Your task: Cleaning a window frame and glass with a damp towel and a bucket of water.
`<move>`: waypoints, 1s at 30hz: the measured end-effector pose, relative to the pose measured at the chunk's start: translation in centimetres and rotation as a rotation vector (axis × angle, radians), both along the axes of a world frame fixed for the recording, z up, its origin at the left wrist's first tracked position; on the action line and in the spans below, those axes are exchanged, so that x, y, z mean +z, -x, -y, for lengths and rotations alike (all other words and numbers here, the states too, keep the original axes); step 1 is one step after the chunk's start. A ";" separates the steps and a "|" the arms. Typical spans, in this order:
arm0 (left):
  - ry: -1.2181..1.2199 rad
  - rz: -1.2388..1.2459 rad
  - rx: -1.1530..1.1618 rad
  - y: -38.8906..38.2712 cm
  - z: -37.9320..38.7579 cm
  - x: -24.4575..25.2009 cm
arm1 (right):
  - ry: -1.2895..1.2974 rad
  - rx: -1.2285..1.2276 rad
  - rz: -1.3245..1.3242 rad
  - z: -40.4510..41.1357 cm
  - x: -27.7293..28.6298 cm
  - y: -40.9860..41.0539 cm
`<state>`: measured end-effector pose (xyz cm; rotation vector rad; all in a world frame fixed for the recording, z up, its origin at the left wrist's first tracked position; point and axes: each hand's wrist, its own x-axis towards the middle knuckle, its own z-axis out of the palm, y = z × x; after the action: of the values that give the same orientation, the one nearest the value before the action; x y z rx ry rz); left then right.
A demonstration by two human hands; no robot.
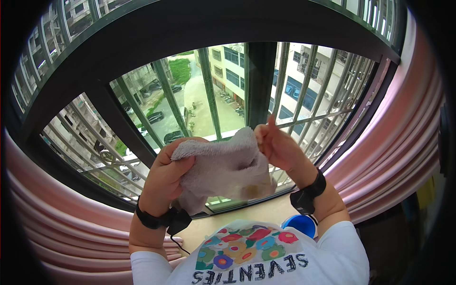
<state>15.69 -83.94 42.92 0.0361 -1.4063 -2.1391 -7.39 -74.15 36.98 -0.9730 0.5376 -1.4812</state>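
Observation:
A pale grey terry cloth (224, 167) is stretched between my two hands in front of the window, its lower part hanging down and slightly blurred. My left hand (169, 167) grips its left end, the thumb pressed over the near face and the other fingers behind. At the upper right edge of the cloth, my right hand (276, 146) holds it with curled fingers while one digit points up. Behind the cloth stands a dark-framed window pane (228, 85); whether the cloth touches the glass cannot be told.
Metal security bars (208, 92) run outside the glass. Pink curtains hang at the left (71, 228) and right (402, 153). Below lies a beige sill (206, 228), with a blue round container (301, 225) partly hidden by my shirt. Each wrist wears a black strapped device.

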 end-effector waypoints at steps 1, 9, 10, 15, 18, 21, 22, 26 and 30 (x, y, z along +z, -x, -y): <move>0.054 -0.027 -0.114 -0.2 -0.4 0.7 | -0.115 -0.096 -0.050 0.3 -0.6 -0.9; 0.111 -0.172 -0.246 -2.0 2.7 -0.6 | 0.067 0.583 -0.418 -0.8 -1.2 -2.1; 0.158 -0.205 -0.205 -2.2 3.1 -1.0 | 0.057 0.462 -0.316 -1.1 -1.5 -1.6; 0.077 -0.237 -0.217 -1.1 2.1 -1.4 | -0.178 0.398 -0.520 -1.9 -1.8 -1.8; 0.164 -0.200 -0.196 -1.1 2.0 -1.7 | -0.106 0.487 -0.702 -2.3 -0.8 0.1; 0.137 -0.188 -0.102 -1.9 2.5 -2.6 | -0.007 -0.048 -0.599 -3.7 0.5 0.6; 0.136 -0.190 -0.107 -2.1 2.6 -2.9 | -0.071 -0.056 -0.419 -4.5 1.0 1.5; 0.230 0.167 0.119 -2.1 2.6 -4.2 | -0.057 -0.299 -0.139 -4.6 3.5 2.1; 0.677 0.302 0.363 1.0 0.5 -6.6 | -0.096 -0.252 -0.341 -3.3 6.9 -0.6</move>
<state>14.69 -84.48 36.34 0.3363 -2.0520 -1.3271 -6.79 -70.80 43.87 -1.1195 1.0000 -1.5006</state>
